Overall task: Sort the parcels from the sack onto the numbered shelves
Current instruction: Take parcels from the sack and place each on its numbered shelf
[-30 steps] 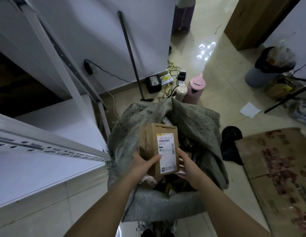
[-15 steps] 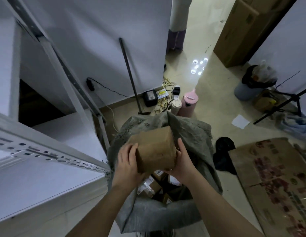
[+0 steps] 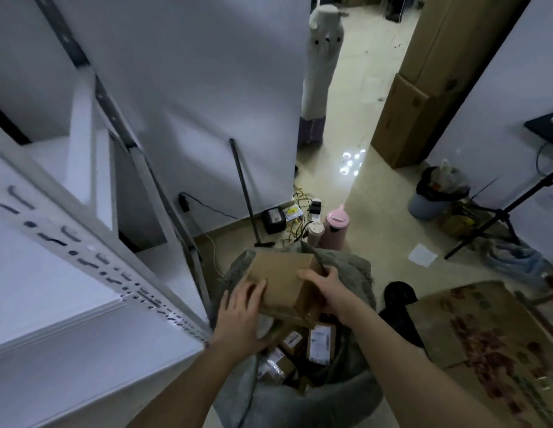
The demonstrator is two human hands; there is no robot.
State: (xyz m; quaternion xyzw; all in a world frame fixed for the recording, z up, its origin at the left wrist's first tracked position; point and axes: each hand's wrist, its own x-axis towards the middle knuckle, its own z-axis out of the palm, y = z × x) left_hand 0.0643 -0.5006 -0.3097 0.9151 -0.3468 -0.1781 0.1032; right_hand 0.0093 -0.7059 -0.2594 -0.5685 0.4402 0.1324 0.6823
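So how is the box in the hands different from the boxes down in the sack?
The held cardboard box is up above the grey sack, gripped by the left hand and right hand; the parcels in the sack lie loose in a pile. The held box looks bigger. It shows plain brown sides, while several parcels below show white labels. All look like brown cardboard.

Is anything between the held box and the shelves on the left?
Nothing visible blocks it. Both hands, left hand and right hand, hold the box above the sack. The shelf to its left shows bare white board; only its slotted rail edges the front.
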